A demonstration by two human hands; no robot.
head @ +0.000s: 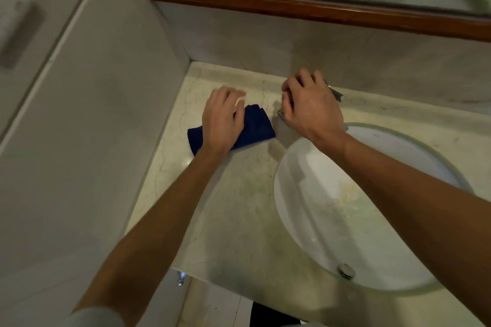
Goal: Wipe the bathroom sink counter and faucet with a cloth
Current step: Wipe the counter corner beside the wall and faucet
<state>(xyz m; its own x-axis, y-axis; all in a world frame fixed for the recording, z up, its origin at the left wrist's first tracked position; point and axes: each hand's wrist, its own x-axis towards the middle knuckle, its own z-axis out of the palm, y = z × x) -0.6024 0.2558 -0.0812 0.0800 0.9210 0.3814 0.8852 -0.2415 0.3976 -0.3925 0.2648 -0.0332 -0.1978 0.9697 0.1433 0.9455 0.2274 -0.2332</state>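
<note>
Now both hands work at the back of the marble counter [239, 207].
Beside the white sink [332, 207], the right hand [308, 106] curls over the mostly hidden faucet [336, 94]; the left hand [223, 117] presses flat, fingers together, on the dark blue cloth [255, 125] lying left of the faucet.
</note>
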